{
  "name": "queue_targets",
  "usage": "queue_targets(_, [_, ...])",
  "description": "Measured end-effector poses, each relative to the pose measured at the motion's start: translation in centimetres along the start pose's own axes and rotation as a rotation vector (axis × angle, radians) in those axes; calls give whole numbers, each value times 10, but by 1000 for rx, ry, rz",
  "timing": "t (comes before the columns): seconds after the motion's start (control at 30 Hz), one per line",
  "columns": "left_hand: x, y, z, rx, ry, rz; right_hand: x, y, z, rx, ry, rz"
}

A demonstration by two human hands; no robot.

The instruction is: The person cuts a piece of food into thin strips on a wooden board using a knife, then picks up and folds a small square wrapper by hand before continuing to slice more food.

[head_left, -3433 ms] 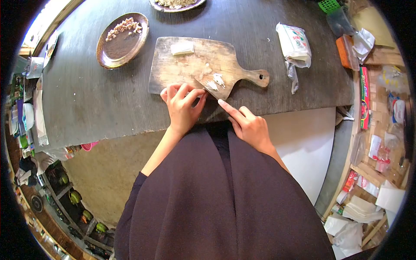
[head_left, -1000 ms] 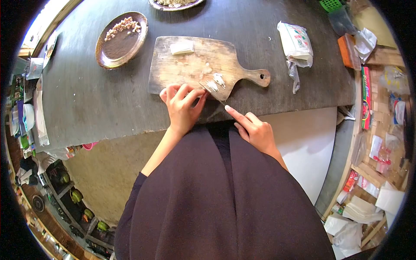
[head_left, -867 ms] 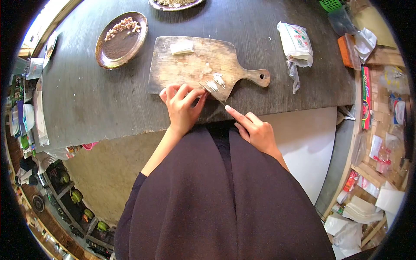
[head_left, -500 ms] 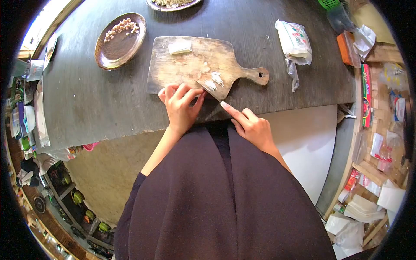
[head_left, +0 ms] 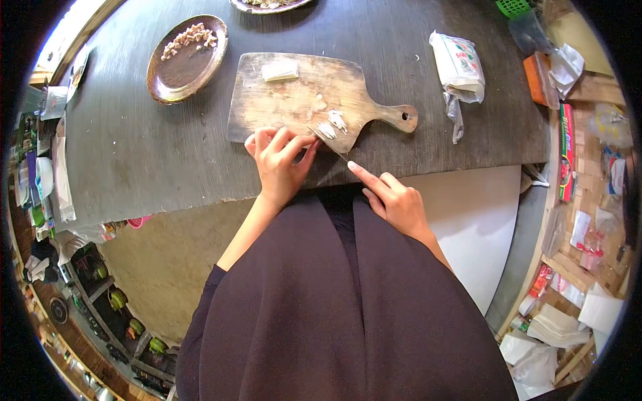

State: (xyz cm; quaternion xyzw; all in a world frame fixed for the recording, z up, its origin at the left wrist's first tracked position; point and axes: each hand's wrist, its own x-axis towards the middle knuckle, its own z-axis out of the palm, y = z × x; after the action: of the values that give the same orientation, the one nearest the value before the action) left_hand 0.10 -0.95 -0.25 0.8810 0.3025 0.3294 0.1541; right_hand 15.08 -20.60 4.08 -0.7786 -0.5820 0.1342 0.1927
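Note:
My left hand is at the near edge of the wooden cutting board, its fingers pinched on something small that they hide. My right hand is closed round a knife, index finger stretched along it; the blade points up and left to my left fingertips. Thin white slivers lie on the board beside the blade. A pale block rests near the board's far edge.
A brown oval plate with small chopped pieces stands on the dark table at left. Another plate is at the far edge. A white plastic packet lies to the right. Shelves with packages flank both sides.
My right hand and the knife have moved slightly right and toward me. My left hand stays at the board's near edge. The view has shifted a little.

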Motion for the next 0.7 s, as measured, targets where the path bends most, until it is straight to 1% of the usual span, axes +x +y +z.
queue_targets(0.17, [-1,0,0,-6,1,3,5,-2,6,-39,-9,23])
queue_targets(0.23, [-1,-2,1,-8,0,0,7,-2,8,-57,18,5])
queue_targets(0.7, [-1,-2,0,-33,-9,-6,0,-3,1,8,0,12])
